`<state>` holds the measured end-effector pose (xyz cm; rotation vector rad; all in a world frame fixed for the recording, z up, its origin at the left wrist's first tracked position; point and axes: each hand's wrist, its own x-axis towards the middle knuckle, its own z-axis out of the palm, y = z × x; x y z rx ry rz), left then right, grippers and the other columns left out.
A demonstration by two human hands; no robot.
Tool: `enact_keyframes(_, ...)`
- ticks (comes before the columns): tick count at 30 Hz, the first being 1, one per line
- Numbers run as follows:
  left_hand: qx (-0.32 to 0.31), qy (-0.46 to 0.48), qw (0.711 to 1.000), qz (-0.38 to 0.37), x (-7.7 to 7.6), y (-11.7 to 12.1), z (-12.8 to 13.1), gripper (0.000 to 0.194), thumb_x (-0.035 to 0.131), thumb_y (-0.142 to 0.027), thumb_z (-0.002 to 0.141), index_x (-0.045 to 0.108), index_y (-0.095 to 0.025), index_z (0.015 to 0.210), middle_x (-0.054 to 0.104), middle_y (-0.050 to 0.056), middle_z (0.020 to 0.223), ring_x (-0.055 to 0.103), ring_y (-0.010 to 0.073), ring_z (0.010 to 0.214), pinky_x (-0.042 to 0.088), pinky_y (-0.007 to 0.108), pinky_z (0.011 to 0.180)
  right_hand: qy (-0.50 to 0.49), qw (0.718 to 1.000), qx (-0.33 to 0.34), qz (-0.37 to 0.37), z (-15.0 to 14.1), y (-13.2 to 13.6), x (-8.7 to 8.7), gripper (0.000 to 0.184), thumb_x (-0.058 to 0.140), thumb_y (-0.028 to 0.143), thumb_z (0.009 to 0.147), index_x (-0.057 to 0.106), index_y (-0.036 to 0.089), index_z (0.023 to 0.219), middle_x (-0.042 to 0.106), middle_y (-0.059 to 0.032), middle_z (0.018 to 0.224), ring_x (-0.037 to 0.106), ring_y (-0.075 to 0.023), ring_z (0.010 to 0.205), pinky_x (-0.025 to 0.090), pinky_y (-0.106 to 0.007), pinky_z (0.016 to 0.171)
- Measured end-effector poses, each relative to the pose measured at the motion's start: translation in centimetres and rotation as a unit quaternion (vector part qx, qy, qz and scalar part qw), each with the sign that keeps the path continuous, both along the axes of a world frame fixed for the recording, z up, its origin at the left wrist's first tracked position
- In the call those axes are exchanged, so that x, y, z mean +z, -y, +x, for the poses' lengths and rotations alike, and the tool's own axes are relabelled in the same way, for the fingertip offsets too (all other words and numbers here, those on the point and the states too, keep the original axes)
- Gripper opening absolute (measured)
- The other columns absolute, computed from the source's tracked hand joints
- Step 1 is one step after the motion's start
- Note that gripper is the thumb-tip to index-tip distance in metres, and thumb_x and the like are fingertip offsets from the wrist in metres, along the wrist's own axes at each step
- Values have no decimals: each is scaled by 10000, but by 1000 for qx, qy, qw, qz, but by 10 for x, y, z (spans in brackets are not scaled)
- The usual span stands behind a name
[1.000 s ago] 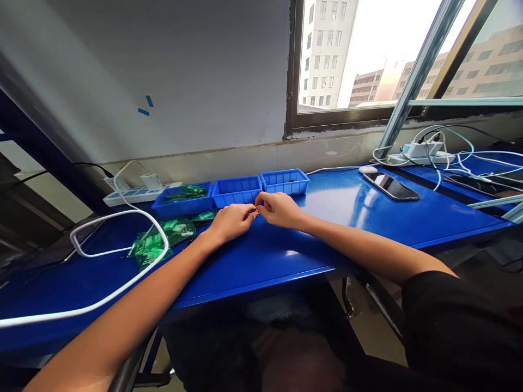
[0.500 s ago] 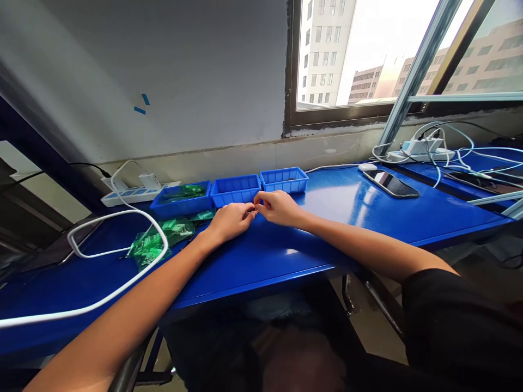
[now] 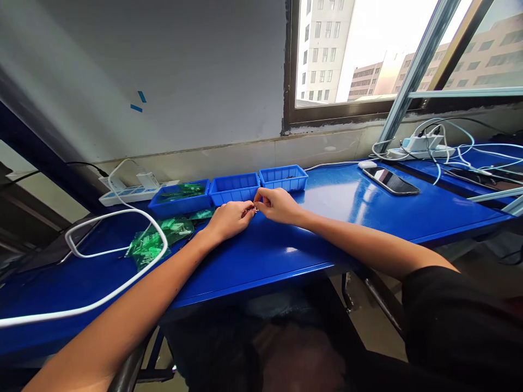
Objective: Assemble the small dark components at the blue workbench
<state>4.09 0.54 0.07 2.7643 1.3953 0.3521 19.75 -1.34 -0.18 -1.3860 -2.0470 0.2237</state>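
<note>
My left hand (image 3: 232,220) and my right hand (image 3: 279,206) meet fingertip to fingertip above the blue table (image 3: 261,264). Both are closed in a pinch around something tiny, mostly covered by the fingers and too small to name. Just behind the hands stand three blue bins in a row. Green items lie in the left bin (image 3: 180,206), the middle bin (image 3: 234,197) shows bare ribbed walls, and a few small dark pieces sit in the right bin (image 3: 283,186). Beside my left forearm are green plastic bags (image 3: 149,244) with small parts in them.
A thick white cable (image 3: 102,302) loops over the table's left side, near my left forearm. Behind it lies a power strip (image 3: 122,197). To the right are a phone (image 3: 390,181) and another power strip (image 3: 425,151) with tangled cables, beside a metal frame post (image 3: 414,76).
Both hands stay together in almost the same place, with only slight finger movement. The whole view has shifted a little.
</note>
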Motion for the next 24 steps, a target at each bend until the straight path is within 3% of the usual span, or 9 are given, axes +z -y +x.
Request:
enact_keyframes(14, 1, -2, 1000, -2, 0, 0, 0, 325, 315, -368, 865, 604, -223, 894, 699, 36, 859, 619, 194, 756, 335, 255, 556, -94, 995, 23, -25, 0, -4, -2, 64, 508, 183, 755, 551, 165, 711, 428, 86, 503, 377, -64, 493, 245, -206, 514)
enact_keyframes(24, -1, 5, 1000, -6, 0, 0, 0, 319, 325, -365, 852, 612, -226, 866, 692, 34, 823, 614, 194, 740, 322, 256, 543, -44, 999, 9, -1, 0, -3, -2, 95, 499, 177, 774, 591, 160, 788, 479, 69, 532, 405, -70, 507, 239, -206, 518)
